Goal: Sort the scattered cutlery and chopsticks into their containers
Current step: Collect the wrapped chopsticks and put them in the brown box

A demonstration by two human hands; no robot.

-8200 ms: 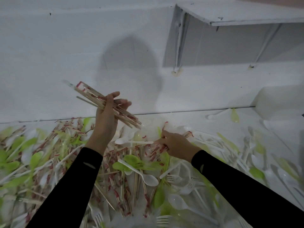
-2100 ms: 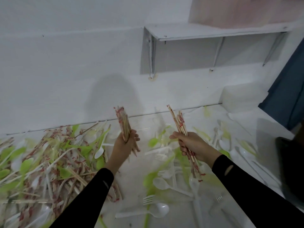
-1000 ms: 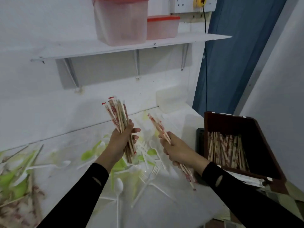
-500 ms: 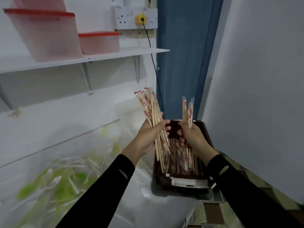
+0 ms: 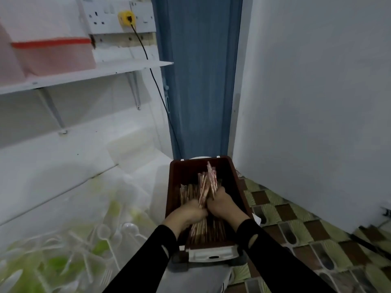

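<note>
Wrapped chopsticks (image 5: 208,185) sit low inside the brown bin (image 5: 233,176) as one bundle, with left hand (image 5: 186,212) and right hand (image 5: 222,205) both clenched around it. Recommended: lay them parallel to those already stowed, then loosen both grips together. Half a second earlier there were two separate bundles, held upright above the bin.

Left grip (image 5: 187,212) and right grip (image 5: 222,203) curled (knuckles touching).

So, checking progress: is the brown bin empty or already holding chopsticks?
Not empty: wrapped chopsticks lie on the floor of the brown bin.
</note>
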